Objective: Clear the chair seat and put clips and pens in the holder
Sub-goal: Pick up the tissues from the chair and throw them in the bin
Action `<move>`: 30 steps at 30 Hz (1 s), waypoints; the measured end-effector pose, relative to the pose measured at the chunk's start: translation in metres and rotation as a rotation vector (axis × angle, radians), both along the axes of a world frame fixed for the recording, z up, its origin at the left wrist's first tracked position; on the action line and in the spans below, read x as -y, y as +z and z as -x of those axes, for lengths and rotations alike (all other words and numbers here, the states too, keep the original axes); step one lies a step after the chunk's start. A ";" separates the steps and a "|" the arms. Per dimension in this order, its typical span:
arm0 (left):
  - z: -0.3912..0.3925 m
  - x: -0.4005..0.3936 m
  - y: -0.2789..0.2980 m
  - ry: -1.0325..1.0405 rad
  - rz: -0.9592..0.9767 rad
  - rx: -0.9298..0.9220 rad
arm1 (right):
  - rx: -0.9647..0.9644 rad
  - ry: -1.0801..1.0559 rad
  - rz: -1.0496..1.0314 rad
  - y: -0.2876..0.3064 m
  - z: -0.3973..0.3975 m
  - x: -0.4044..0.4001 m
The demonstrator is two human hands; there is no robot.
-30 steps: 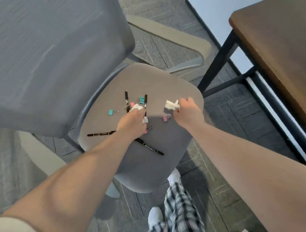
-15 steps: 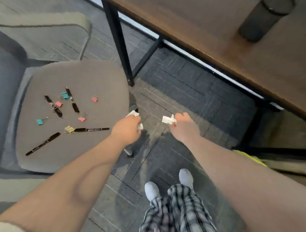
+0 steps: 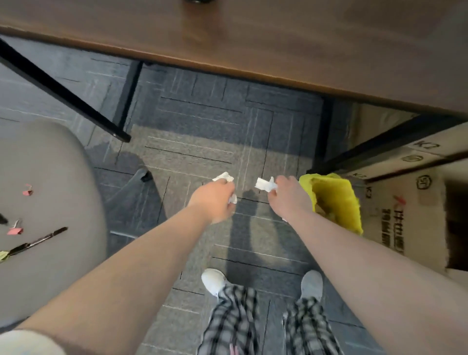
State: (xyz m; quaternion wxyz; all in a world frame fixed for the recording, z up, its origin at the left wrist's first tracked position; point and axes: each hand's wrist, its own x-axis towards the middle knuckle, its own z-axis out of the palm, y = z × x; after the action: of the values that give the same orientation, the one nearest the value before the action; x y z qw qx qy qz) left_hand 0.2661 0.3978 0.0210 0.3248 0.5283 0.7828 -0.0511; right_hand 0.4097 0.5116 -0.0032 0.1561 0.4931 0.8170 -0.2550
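My left hand (image 3: 215, 200) is closed on crumpled white paper (image 3: 224, 176) over the carpet. My right hand (image 3: 288, 197) is closed on another white paper scrap (image 3: 264, 184), just left of a bin lined with a yellow bag (image 3: 336, 200). The grey chair seat (image 3: 50, 177) fills the left edge. On it lie two pink binder clips (image 3: 27, 192) (image 3: 15, 230), a black pen (image 3: 38, 240) and a yellow clip (image 3: 3, 255) at the frame edge. The bottom of a dark holder (image 3: 197, 1) barely shows on the table at the top.
A brown wooden table (image 3: 278, 40) spans the top, its black legs (image 3: 63, 91) reaching the carpet. Cardboard boxes (image 3: 405, 210) stand at the right behind the bin. My feet in white shoes (image 3: 214, 281) stand on the grey carpet below.
The view has swung right, away from the chair toward the yellow bin. Both hands, each still holding paper, have moved off the seat to beside the bin.
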 end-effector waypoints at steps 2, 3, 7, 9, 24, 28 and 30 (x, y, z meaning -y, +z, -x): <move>-0.029 -0.027 -0.005 -0.040 0.011 0.007 | 0.010 -0.055 0.001 -0.005 -0.031 -0.019; -0.045 -0.040 -0.008 -0.068 0.023 0.013 | 0.014 -0.076 0.004 -0.009 -0.049 -0.028; -0.110 -0.092 -0.029 -0.161 0.065 0.028 | 0.042 -0.196 0.057 -0.026 -0.123 -0.062; -0.144 -0.116 -0.040 -0.186 0.057 0.029 | 0.054 -0.293 0.086 -0.035 -0.161 -0.078; -0.305 -0.208 -0.135 -0.200 0.058 0.083 | -0.058 -0.679 0.219 -0.124 -0.311 -0.135; -0.318 -0.219 -0.161 0.021 0.069 0.144 | -0.126 -0.726 0.268 -0.151 -0.314 -0.145; -0.319 -0.223 -0.176 0.118 0.082 0.196 | -0.160 -0.731 0.289 -0.164 -0.312 -0.148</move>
State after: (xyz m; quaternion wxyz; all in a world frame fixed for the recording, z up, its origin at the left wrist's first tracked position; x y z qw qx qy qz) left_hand 0.5856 0.6207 -0.1547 0.4236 0.4700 0.7743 -0.0117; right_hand 0.7221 0.6596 -0.1673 0.0587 0.7029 0.5530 -0.4435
